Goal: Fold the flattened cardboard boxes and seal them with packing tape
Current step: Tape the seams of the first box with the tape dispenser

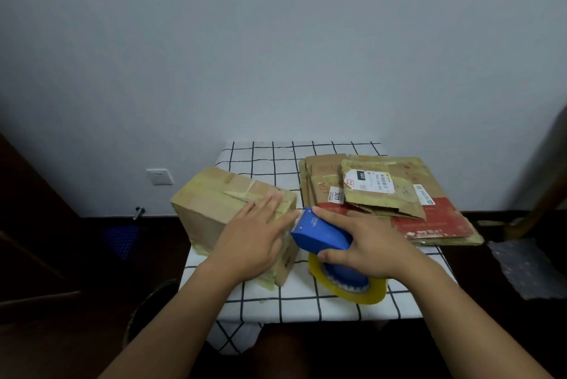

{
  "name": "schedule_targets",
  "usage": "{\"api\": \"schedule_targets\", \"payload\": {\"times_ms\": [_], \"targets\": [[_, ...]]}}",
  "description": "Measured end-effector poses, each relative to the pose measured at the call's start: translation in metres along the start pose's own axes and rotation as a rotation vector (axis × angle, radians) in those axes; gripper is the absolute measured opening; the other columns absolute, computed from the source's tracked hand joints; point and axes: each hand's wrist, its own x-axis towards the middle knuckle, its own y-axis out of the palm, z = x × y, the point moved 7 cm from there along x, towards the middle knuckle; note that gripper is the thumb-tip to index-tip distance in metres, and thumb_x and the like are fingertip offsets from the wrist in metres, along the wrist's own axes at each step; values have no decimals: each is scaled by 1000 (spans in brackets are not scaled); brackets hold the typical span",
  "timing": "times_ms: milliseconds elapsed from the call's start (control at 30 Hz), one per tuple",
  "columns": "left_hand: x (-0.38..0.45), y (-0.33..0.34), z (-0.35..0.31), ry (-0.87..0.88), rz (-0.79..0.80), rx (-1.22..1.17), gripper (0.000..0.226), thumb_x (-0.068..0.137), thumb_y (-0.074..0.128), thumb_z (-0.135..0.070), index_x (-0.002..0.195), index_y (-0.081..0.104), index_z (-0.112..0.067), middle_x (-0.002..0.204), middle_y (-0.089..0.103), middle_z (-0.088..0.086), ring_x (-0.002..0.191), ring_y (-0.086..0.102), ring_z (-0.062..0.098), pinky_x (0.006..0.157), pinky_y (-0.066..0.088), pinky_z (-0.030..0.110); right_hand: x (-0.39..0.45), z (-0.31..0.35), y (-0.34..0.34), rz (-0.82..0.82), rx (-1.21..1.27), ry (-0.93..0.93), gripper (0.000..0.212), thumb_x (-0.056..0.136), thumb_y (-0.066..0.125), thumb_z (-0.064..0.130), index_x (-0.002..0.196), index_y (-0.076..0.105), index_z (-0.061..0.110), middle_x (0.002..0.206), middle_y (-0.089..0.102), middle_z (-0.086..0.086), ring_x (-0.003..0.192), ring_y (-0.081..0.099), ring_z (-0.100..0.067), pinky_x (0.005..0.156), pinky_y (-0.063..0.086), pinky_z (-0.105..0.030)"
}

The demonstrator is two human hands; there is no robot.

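head view: left hand [252,236] lies flat on the taped brown cardboard box [221,207] on the checked worktop [270,161], right hand [366,245] grips the blue tape dispenser [322,236] beside it, flattened boxes [386,194] stacked behind.

We read "3011" on a small white label [337,195] stuck to a flattened carton [322,182] in the stack; "050" in white on a black patch of the shipping label [369,181] on the top flattened piece [380,194], barcode beside it unreadable; red print on the cartons too blurred; white sticker [424,194] further right and marking on the blue tape dispenser [322,233] illegible.
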Motion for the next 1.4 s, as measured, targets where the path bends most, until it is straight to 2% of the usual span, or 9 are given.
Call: {"api": "schedule_targets", "payload": {"times_ms": [267, 400, 467, 567, 667, 833, 1000, 1167, 1400], "targets": [[-1, 7, 4, -6, 30, 7, 69, 85, 2, -47, 152, 17, -43, 164, 7, 1, 151, 3, 16, 119, -2, 34, -22, -18, -4, 92, -109, 57, 77, 82, 50, 77, 145, 9, 64, 106, 48, 16, 97, 49, -8, 85, 48, -32], [-2, 10, 4, -49, 53, 76, 73, 80, 5, -57, 152, 1, -47, 159, -10, -13, 150, -15, 24, 117, -13, 54, -20, -15, -3, 129, -151, 56, 78, 83, 49, 76, 147, 8, 61, 112, 48, 13, 98, 47, -8, 86, 48, -31], [-1, 9, 9, -126, 53, 27, 76, 80, 3, -63, 152, -6, -44, 160, -12, -15, 148, -19, 24, 116, -13, 57, -15, -11, 0, 125, -157, 41, 78, 82, 49, 76, 148, 9, 59, 121, 51, 12, 98, 45, -8, 85, 48, -31], [3, 8, 15, -237, 38, -35, 75, 88, 5, -69, 155, 2, -36, 164, -6, -7, 150, -12, 17, 120, -7, 51, -6, -8, 6, 121, -192, 31, 80, 79, 46, 80, 148, 11, 59, 129, 53, 9, 98, 45, -11, 86, 49, -34], [7, 8, 15, -287, 17, 5, 67, 98, 22, -59, 156, 9, -29, 165, -2, 0, 150, -9, 15, 121, -5, 48, 1, -6, 10, 127, -230, 33, 80, 79, 46, 79, 148, 11, 58, 130, 53, 7, 106, 51, -15, 84, 48, -35], [7, 10, 14, -333, 45, 13, 68, 97, 27, -60, 155, 9, -31, 165, -3, 2, 150, -12, 27, 117, -9, 56, 8, 1, 12, 131, -299, 31, 78, 80, 46, 76, 148, 14, 56, 134, 53, 5, 113, 54, -19, 84, 52, -39], [10, 9, 11, -325, 76, 40, 67, 99, 26, -54, 156, 8, -24, 164, 1, 7, 150, -3, 32, 120, 3, 56, 24, 14, 11, 193, -344, 36, 76, 81, 51, 69, 149, 23, 52, 133, 55, 2, 111, 57, -23, 85, 52, -40], [11, 9, 9, -312, 113, 74, 64, 102, 24, -48, 156, 9, -18, 164, 1, 10, 150, -1, 36, 118, 5, 57, 38, 38, 11, 222, -391, 3, 65, 84, 53, 63, 144, 37, 45, 122, 60, 1, 104, 59, -23, 81, 52, -38], [7, 18, 5, -293, 147, 120, 62, 103, 24, -45, 156, 9, -15, 164, 1, 12, 149, 0, 38, 118, 7, 59, 53, 46, 23, 279, -417, 25, 65, 81, 56, 63, 141, 45, 39, 115, 60, -1, 99, 60, -24, 82, 53, -40]]}}
